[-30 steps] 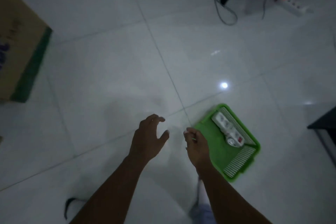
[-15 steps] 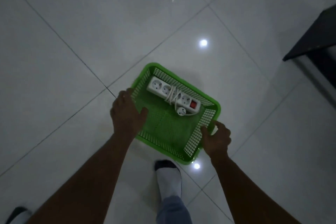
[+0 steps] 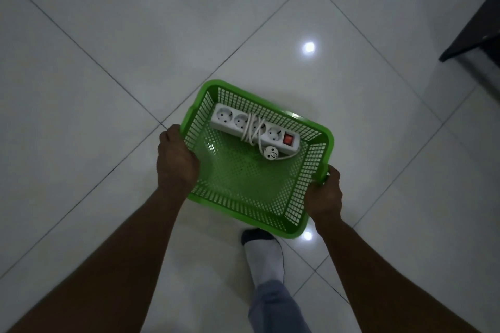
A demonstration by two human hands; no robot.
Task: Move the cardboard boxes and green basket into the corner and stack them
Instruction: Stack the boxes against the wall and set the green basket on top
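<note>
A green plastic mesh basket [image 3: 238, 181] is in the middle of the head view, over the white tiled floor. My left hand [image 3: 177, 162] grips its left rim, thumb inside the wall. My right hand [image 3: 324, 194] grips the right rim near the front corner. A white power strip [image 3: 254, 127] with a red switch and its cord wrapped round it lies inside along the far wall. No cardboard box is in view.
Glossy white floor tiles [image 3: 108, 62] surround the basket. A dark piece of furniture [image 3: 476, 29] stands at the upper right edge. My foot in a white sock [image 3: 263, 254] is just below the basket.
Both hands have closed on the basket's rims. The basket now looks larger and nearer the camera than half a second ago; the cardboard box seen a second ago is out of view.
</note>
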